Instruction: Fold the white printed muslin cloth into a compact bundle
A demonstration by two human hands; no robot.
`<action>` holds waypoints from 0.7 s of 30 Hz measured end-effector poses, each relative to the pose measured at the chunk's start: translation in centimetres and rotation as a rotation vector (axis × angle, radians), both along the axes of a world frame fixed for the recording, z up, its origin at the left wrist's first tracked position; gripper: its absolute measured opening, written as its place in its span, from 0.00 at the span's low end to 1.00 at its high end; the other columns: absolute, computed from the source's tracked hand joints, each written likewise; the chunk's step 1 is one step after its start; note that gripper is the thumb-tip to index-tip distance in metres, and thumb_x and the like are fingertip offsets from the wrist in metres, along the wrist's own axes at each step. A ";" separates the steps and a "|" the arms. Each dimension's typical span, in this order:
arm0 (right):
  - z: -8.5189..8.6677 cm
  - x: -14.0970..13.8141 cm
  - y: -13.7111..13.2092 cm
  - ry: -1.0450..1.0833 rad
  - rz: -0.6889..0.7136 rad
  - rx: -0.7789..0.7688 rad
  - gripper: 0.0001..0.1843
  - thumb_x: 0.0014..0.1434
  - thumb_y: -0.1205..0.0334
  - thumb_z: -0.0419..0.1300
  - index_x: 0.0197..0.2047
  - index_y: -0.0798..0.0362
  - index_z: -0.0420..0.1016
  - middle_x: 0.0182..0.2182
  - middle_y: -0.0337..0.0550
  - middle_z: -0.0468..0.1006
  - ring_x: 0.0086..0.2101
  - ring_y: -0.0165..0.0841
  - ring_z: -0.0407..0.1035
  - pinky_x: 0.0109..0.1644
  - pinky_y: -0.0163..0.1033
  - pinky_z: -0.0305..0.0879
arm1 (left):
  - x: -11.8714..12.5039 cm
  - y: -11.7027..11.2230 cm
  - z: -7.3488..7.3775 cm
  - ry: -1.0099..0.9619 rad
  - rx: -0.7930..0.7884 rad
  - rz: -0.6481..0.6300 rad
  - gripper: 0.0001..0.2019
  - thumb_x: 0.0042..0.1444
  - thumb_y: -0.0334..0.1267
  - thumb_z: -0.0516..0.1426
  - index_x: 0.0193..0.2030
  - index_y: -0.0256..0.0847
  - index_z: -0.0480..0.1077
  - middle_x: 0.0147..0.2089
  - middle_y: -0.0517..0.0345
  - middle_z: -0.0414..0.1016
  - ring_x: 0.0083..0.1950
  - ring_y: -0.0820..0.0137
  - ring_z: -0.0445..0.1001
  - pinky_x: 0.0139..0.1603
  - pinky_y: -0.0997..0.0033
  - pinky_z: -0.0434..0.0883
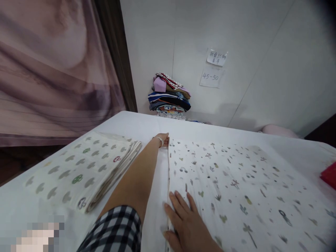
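A white cloth [225, 175] printed with small plants and leaves lies spread over the right part of the white table, its left edge running straight away from me. At the far left corner of that cloth, my left hand [163, 140] has its fingers closed on the edge; the fingertips are partly hidden. My right hand [185, 224] rests flat near the edge closest to me, fingers apart. To the left of my left arm lies a folded stack of cream fabric [78, 168] with grey, green and red tree-like shapes.
A pile of folded textiles [169, 96] stands beyond the far table edge [141, 115] by the wall. Two paper notes [211, 77] hang there. A pink curtain [52, 70] hangs at left. Something red [329, 175] sits at the right edge.
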State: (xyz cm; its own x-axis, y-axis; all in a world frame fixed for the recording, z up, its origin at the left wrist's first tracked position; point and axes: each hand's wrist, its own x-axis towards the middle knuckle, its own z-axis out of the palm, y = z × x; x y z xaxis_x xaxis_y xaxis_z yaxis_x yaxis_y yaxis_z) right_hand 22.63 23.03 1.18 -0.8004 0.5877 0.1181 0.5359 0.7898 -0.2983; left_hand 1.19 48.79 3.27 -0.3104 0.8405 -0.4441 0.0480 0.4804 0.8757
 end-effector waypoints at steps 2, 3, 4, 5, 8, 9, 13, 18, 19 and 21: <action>-0.1 0.0 0.0 -0.004 0.001 -0.012 0.28 0.61 0.49 0.46 0.63 0.48 0.52 0.63 0.45 0.47 0.61 0.45 0.43 0.62 0.58 0.40 | 0.2 -0.2 0.2 -0.010 -0.014 -0.037 0.17 0.52 0.50 0.55 0.34 0.34 0.69 0.28 0.48 0.75 0.31 0.66 0.74 0.34 0.67 0.72; -0.1 0.0 0.1 -0.006 0.001 -0.020 0.29 0.61 0.49 0.46 0.63 0.48 0.52 0.63 0.45 0.47 0.61 0.45 0.43 0.62 0.58 0.40 | 0.3 -0.2 0.2 -0.013 -0.023 -0.061 0.18 0.52 0.50 0.55 0.34 0.34 0.69 0.29 0.48 0.75 0.32 0.66 0.74 0.35 0.67 0.72; 0.0 0.0 0.1 -0.006 0.002 -0.029 0.29 0.61 0.49 0.47 0.63 0.47 0.52 0.63 0.45 0.47 0.61 0.45 0.43 0.62 0.58 0.40 | 0.4 -0.2 0.2 -0.008 -0.027 -0.079 0.18 0.52 0.49 0.55 0.36 0.33 0.69 0.31 0.49 0.75 0.33 0.67 0.74 0.36 0.68 0.72; 0.0 0.0 0.1 -0.007 0.001 -0.037 0.29 0.61 0.49 0.47 0.63 0.47 0.52 0.64 0.45 0.47 0.61 0.45 0.43 0.62 0.58 0.39 | 0.5 -0.2 0.2 0.005 -0.029 -0.093 0.17 0.53 0.48 0.55 0.38 0.32 0.69 0.34 0.49 0.74 0.35 0.67 0.74 0.37 0.67 0.71; 0.2 0.0 0.1 -0.016 0.003 -0.055 0.29 0.61 0.49 0.47 0.63 0.47 0.52 0.64 0.45 0.47 0.61 0.45 0.42 0.62 0.57 0.38 | 0.7 0.2 -0.2 0.094 -0.012 -0.097 0.15 0.57 0.42 0.53 0.48 0.37 0.66 0.47 0.51 0.69 0.44 0.69 0.70 0.43 0.63 0.70; 0.3 0.0 0.2 -0.018 0.004 -0.057 0.29 0.61 0.48 0.47 0.63 0.47 0.52 0.64 0.45 0.46 0.61 0.45 0.42 0.62 0.57 0.38 | 0.8 0.4 -0.4 0.137 0.002 -0.089 0.14 0.58 0.41 0.52 0.50 0.39 0.65 0.50 0.52 0.67 0.46 0.69 0.69 0.45 0.62 0.69; 0.3 0.1 0.3 -0.026 0.007 -0.070 0.29 0.61 0.47 0.45 0.63 0.46 0.51 0.64 0.43 0.46 0.62 0.43 0.41 0.62 0.57 0.39 | 0.7 1.2 -1.3 0.309 0.062 -0.053 0.12 0.57 0.39 0.54 0.46 0.41 0.67 0.50 0.52 0.67 0.49 0.67 0.68 0.48 0.63 0.67; 0.7 0.2 0.4 -0.032 0.017 -0.106 0.28 0.62 0.48 0.43 0.64 0.46 0.50 0.64 0.41 0.47 0.62 0.42 0.39 0.63 0.57 0.37 | 0.6 1.5 -1.8 0.431 0.116 -0.038 0.04 0.44 0.32 0.61 0.26 0.41 0.70 0.41 0.53 0.74 0.53 0.63 0.67 0.47 0.73 0.64; 0.9 0.2 0.3 -0.033 0.013 -0.109 0.28 0.62 0.48 0.43 0.64 0.46 0.50 0.64 0.40 0.47 0.62 0.41 0.39 0.63 0.56 0.37 | 0.5 1.4 -1.7 0.441 0.119 -0.043 0.04 0.43 0.33 0.62 0.25 0.41 0.69 0.39 0.54 0.75 0.52 0.63 0.68 0.46 0.74 0.64; 1.3 0.2 0.1 -0.032 -0.006 -0.105 0.28 0.63 0.48 0.42 0.64 0.46 0.50 0.64 0.40 0.48 0.62 0.39 0.39 0.63 0.55 0.36 | 0.3 0.9 -1.4 0.449 0.121 -0.062 0.06 0.42 0.37 0.62 0.24 0.41 0.69 0.34 0.54 0.76 0.48 0.63 0.70 0.43 0.74 0.65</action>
State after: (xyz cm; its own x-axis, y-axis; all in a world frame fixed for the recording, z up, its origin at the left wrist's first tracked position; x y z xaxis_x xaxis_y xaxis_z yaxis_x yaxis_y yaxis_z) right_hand 22.78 23.13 2.47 -0.7995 0.5999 0.0304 0.5506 0.7521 -0.3621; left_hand 1.51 49.67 1.90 -0.3966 0.9012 -0.1750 0.4604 0.3602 0.8113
